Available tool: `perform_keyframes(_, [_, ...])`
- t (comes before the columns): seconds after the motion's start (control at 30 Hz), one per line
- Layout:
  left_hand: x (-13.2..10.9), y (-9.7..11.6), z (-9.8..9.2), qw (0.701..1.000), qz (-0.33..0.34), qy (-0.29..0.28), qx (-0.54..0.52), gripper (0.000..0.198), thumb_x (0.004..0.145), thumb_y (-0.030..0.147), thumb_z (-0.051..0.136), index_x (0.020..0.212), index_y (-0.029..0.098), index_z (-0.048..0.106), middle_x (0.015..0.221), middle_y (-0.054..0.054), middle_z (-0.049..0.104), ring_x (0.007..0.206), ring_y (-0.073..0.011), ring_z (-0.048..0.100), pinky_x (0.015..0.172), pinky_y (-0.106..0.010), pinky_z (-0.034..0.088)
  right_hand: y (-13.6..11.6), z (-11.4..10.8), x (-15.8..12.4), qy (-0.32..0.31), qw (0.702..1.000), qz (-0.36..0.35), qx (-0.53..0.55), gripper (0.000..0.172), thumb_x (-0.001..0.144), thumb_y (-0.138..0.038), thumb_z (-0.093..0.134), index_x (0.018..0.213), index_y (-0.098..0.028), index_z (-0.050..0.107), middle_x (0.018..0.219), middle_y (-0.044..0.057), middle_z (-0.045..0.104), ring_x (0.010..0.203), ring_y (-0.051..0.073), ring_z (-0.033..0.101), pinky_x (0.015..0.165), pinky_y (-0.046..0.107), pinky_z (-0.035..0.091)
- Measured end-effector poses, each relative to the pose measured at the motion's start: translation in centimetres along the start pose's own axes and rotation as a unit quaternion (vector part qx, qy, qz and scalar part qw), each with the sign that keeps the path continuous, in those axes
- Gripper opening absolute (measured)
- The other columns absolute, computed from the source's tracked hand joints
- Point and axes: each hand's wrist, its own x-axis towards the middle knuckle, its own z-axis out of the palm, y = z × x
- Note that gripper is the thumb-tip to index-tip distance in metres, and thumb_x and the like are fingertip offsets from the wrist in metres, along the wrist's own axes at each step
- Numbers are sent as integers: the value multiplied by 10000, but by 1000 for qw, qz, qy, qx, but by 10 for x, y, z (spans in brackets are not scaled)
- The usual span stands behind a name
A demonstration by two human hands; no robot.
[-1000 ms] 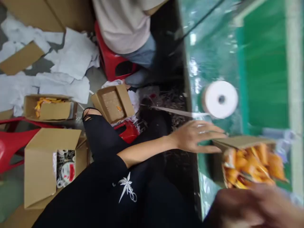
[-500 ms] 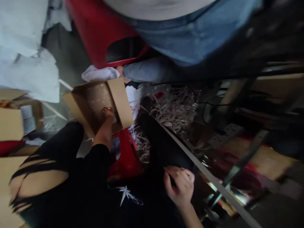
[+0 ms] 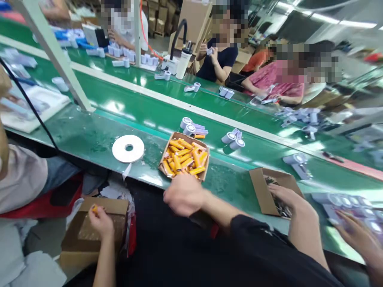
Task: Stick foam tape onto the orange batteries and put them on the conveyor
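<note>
My left hand (image 3: pixel 102 223) is closed on an orange cylindrical battery (image 3: pixel 95 208), whose end shows between thumb and fingers. It is above an open cardboard box (image 3: pixel 80 259) low at my left, with clear bubbled packing inside. My right hand (image 3: pixel 184 195) is curled like a fist at the front edge of the bench. Just beyond it stands a shallow cardboard tray (image 3: pixel 163 169) heaped with orange batteries (image 3: pixel 187 153). The fingertips point down and away, so whatever they may hold is hidden.
A white tape roll (image 3: pixel 119 149) lies left of the tray. White-and-lilac device housings (image 3: pixel 190 128) stand on the green conveyor (image 3: pixel 143 107). At right, a co-worker's hand (image 3: pixel 287 197) reaches into a small carton (image 3: pixel 260 191). Other people sit across the line and at left.
My view has swung up from the floor to the bench. The left hand has lifted from inside the box. The right hand has gone from my leg to the bench edge.
</note>
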Motion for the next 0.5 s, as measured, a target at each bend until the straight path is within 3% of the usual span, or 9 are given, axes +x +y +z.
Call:
perform_keyframes(0.03, [-10, 25, -1, 998, 15, 51, -18, 484, 1112, 529, 275, 1423, 350, 599, 1060, -64, 778, 866, -328, 794, 801, -543, 670, 17, -55, -5, 87, 990, 90, -64, 235, 1043, -394, 612, 1104, -356, 835, 1079, 5, 874, 899, 208, 801, 849, 360, 648])
perform_keyframes(0.07, [-17, 53, 0, 995, 45, 84, -41, 437, 1097, 544, 378, 1366, 314, 635, 1090, -85, 783, 963, -334, 800, 888, -549, 670, 42, -106, -10, 141, 961, 194, -134, 277, 1070, -365, 570, 1143, -301, 830, 1105, 56, 862, 932, 229, 781, 886, 391, 636])
perform_keyframes(0.1, [-20, 85, 4, 989, 91, 96, -65, 389, 1074, 545, 488, 1307, 290, 668, 1130, -101, 788, 1062, -333, 793, 974, -542, 659, 71, -148, -15, 133, 933, 276, -186, 298, 1073, -352, 567, 1177, -249, 827, 1122, 98, 849, 947, 249, 756, 897, 415, 622])
perform_keyframes(0.17, [-10, 158, 19, 972, 213, 49, -87, 347, 1060, 512, 577, 1267, 265, 709, 1207, -115, 790, 1181, -314, 765, 1078, -509, 629, 129, -202, -26, -21, 905, 359, -229, 254, 1034, -287, 647, 1161, -174, 835, 1139, 155, 828, 1012, 280, 707, 965, 439, 575])
perform_keyframes(0.2, [1, 197, 30, 961, 264, 17, -76, 362, 1074, 497, 563, 1294, 257, 720, 1234, -119, 792, 1199, -304, 757, 1095, -493, 621, 152, -213, -31, -95, 896, 365, -234, 235, 1017, -258, 691, 1177, -166, 836, 1213, 172, 811, 1088, 291, 688, 1015, 443, 544])
perform_keyframes(0.27, [28, 271, 56, 935, 344, -78, -22, 424, 1104, 471, 491, 1378, 250, 727, 1332, -126, 783, 1281, -295, 723, 1175, -487, 572, 182, -211, -43, -181, 884, 359, -238, 276, 972, -198, 777, 1242, -159, 816, 1388, 199, 748, 1250, 323, 631, 1088, 458, 487])
perform_keyframes(0.33, [54, 325, 83, 894, 389, -210, 71, 506, 1109, 464, 453, 1492, 232, 687, 1478, -125, 737, 1453, -303, 625, 1313, -504, 446, 193, -193, -55, -187, 883, 357, -241, 342, 967, -162, 795, 1308, -140, 778, 1528, 239, 659, 1362, 355, 567, 1112, 484, 455])
perform_keyframes(0.4, [73, 352, 106, 855, 386, -299, 172, 620, 1092, 508, 470, 1601, 180, 605, 1642, -135, 629, 1612, -337, 469, 1406, -531, 283, 197, -177, -64, -166, 885, 364, -238, 317, 1000, -154, 757, 1313, -109, 759, 1588, 283, 600, 1414, 379, 526, 1109, 504, 445])
perform_keyframes(0.5, [85, 355, 127, 839, 344, -334, 259, 736, 1099, 570, 419, 1711, 165, 463, 1796, -120, 446, 1736, -361, 237, 1433, -567, 148, 204, -174, -66, -135, 890, 377, -219, 258, 1043, -160, 678, 1268, -62, 759, 1569, 326, 605, 1378, 384, 563, 1078, 494, 463])
